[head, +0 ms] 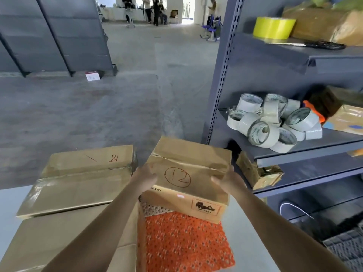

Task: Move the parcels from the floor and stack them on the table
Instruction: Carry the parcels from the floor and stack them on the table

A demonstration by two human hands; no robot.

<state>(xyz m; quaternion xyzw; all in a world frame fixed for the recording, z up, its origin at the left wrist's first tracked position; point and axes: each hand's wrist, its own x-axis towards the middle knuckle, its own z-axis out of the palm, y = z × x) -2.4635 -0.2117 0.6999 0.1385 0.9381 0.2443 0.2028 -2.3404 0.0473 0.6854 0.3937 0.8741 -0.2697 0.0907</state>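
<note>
Grey table: left hand and right hand, fingers curled, grip opposite sides of box 12, directly above orange parcel.

Grey concrete floor, patchy. Grey metal shelving at right, grey panels at left. Bright doorway at far end.
</note>
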